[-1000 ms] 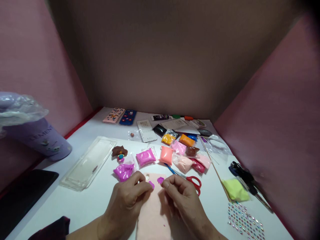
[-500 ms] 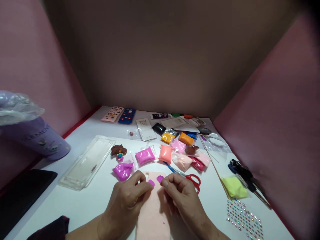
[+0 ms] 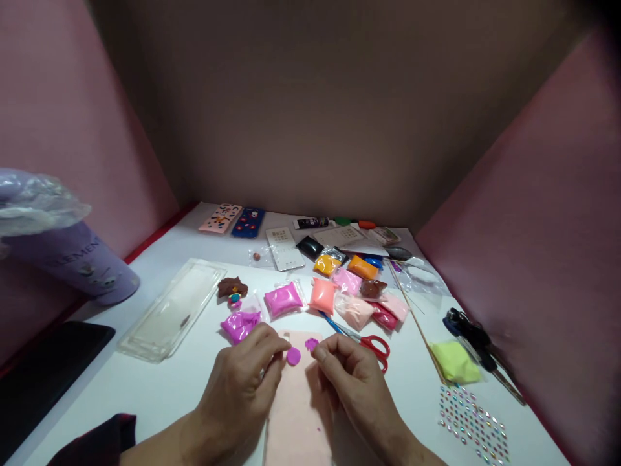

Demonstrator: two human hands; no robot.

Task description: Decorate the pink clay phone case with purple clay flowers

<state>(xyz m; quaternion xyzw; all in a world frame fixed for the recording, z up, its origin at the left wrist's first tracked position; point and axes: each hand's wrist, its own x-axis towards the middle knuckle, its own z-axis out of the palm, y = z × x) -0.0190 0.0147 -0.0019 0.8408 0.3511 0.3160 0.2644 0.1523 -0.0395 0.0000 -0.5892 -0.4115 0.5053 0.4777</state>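
A phone case covered in pale pink clay (image 3: 297, 404) lies between my hands on the white table. My left hand (image 3: 242, 375) is closed, its fingertips pinching at the upper left edge of a flat purple clay disc (image 3: 294, 356). I cannot tell whether the disc also touches the case. Thumb and index finger of my right hand (image 3: 356, 382) pinch a small purple clay piece with a scalloped edge (image 3: 311, 344) over the upper right of the case. A tiny purple speck (image 3: 319, 429) shows lower on the pink clay.
Red-handled scissors (image 3: 374, 348) lie beyond my right hand. Packets of coloured clay, such as a purple one (image 3: 283, 299) and a coral one (image 3: 322, 296), lie ahead. Clear cases (image 3: 169, 314) and a lilac tumbler (image 3: 92, 265) stand left; a gem sticker sheet (image 3: 475, 421) is right.
My left fingers have shifted a little left and up, so more of the purple disc shows. The right hand keeps its pinch almost in place. The view has tilted slightly.
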